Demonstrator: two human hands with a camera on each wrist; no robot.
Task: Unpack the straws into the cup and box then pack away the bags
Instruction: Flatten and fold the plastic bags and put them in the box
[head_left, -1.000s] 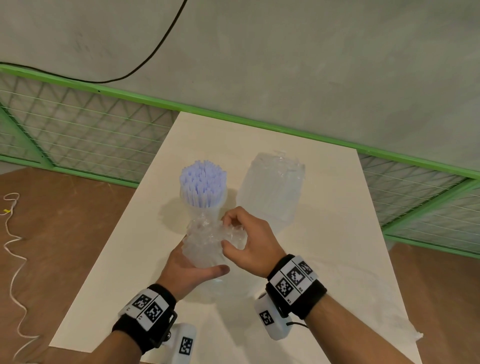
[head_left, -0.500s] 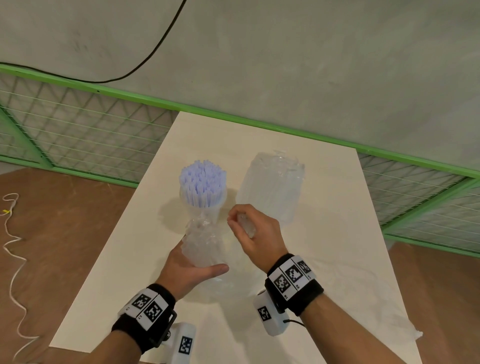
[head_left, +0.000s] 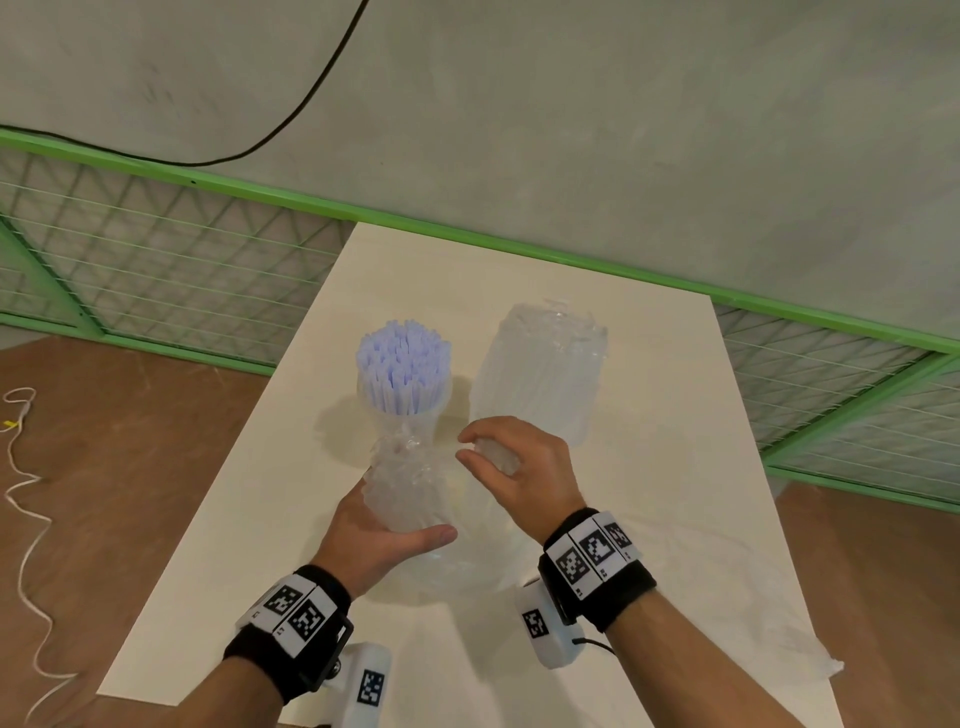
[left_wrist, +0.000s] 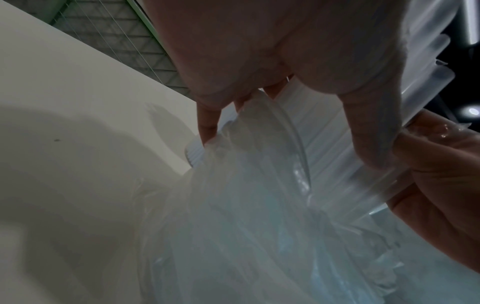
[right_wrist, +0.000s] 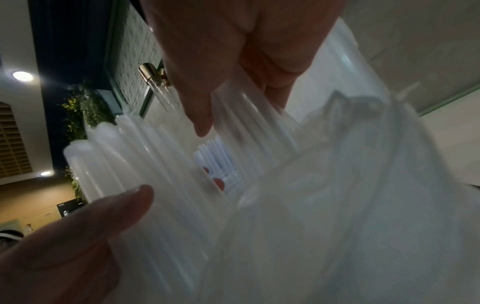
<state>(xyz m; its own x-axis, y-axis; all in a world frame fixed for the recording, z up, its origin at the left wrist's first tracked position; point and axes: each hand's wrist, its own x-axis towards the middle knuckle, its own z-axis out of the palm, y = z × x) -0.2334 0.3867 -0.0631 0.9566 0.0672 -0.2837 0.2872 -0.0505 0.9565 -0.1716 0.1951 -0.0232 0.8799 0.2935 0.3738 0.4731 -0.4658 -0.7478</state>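
A clear cup (head_left: 402, 410) packed with pale blue straws (head_left: 402, 358) stands upright on the white table (head_left: 649, 467). Just in front of it, my left hand (head_left: 363, 535) grips a crumpled clear plastic bag (head_left: 408, 488) (left_wrist: 246, 205), thumb across its lower front. My right hand (head_left: 498, 457) is a little to the right of the bag, with its fingers (right_wrist: 200, 115) and thumb curled round a bundle of clear straws (head_left: 493, 454) (right_wrist: 155, 164). The lower ends of those straws still run into the bag's mouth (right_wrist: 363, 185).
A second clear pack of straws (head_left: 540, 374) lies behind my right hand. A flat, translucent plastic bag (head_left: 753, 613) lies over the table's right front area. A green-framed mesh fence (head_left: 156, 270) runs behind the table, with brown floor on both sides.
My right hand has moved right and away from the crumpled bag, drawing a bundle of clear straws with it. The left hand has kept its hold on the bag.
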